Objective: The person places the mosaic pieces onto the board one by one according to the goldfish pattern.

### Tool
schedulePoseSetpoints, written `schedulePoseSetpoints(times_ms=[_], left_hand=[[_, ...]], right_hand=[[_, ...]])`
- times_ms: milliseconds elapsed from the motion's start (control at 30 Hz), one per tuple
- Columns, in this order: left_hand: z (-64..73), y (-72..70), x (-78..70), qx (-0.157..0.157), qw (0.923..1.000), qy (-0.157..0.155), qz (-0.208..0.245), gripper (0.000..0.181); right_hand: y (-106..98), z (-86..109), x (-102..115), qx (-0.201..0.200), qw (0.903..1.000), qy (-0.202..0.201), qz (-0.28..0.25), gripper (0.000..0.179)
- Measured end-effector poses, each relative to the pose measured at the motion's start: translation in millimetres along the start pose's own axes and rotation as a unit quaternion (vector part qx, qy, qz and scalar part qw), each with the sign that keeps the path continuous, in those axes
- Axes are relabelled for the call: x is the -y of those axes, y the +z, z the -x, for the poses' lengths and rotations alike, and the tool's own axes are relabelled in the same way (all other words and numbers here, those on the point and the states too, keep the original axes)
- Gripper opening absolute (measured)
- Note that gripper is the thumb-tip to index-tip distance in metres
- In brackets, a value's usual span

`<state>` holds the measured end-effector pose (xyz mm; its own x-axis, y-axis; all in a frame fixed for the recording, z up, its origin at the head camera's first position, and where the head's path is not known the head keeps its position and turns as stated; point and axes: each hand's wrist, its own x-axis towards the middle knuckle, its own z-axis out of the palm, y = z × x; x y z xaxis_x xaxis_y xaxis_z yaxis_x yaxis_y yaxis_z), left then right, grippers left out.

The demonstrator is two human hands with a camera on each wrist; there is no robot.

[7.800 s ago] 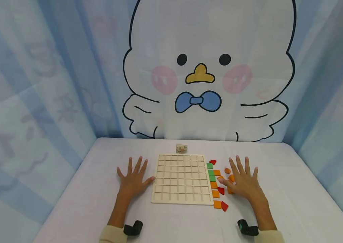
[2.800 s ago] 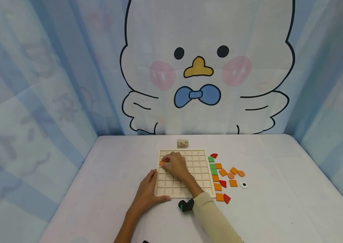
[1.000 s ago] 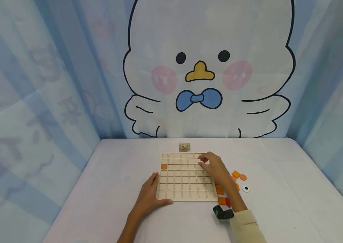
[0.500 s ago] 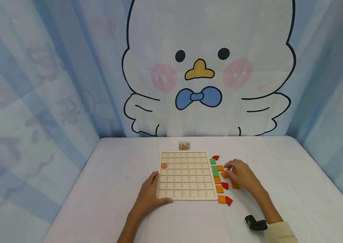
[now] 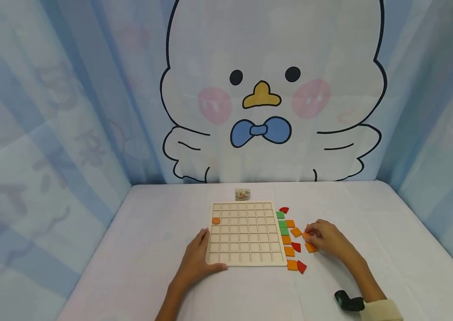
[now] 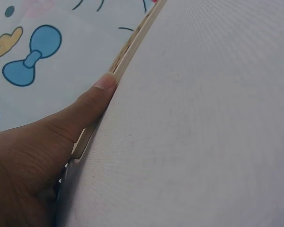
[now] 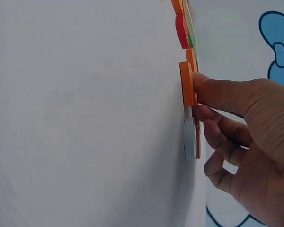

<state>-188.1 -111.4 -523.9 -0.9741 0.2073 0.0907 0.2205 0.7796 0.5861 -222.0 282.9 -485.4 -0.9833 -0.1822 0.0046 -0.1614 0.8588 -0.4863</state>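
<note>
Curtains [image 5: 50,133] flank tabletop [image 5: 250,296]; left fingers [image 5: 199,237] spread against board [image 5: 246,232], right fingers [image 7: 217,139] curled, hold unclear.

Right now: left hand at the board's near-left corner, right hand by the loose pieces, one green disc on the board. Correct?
Not quite: the disc on the board is orange, not green, as the head view shows. The rest is right: left hand at the near-left corner, right hand by the loose pieces.
</note>
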Motion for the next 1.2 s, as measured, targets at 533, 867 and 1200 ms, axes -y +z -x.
schedulePoseSetpoints(times_ms=[533,867,1200], left_hand=[[-1.4,5.3,2.3,-0.002,0.9999,0.005,-0.01,0.125],[0.0,3.0,-0.4,0.001,1.0,-0.003,0.001,0.124],[-0.5,-0.3,0.6,-0.005,1.0,0.008,0.001,0.125]], right_hand=[[0.8,1.3,-1.0,-0.007,0.9998,0.019,0.006,0.029],[-0.7,-1.0,-0.2,-0.004,0.9998,-0.007,-0.021,0.026],[-3.8,-7.8,13.1,-0.003,0.9979,-0.061,-0.022,0.024]])
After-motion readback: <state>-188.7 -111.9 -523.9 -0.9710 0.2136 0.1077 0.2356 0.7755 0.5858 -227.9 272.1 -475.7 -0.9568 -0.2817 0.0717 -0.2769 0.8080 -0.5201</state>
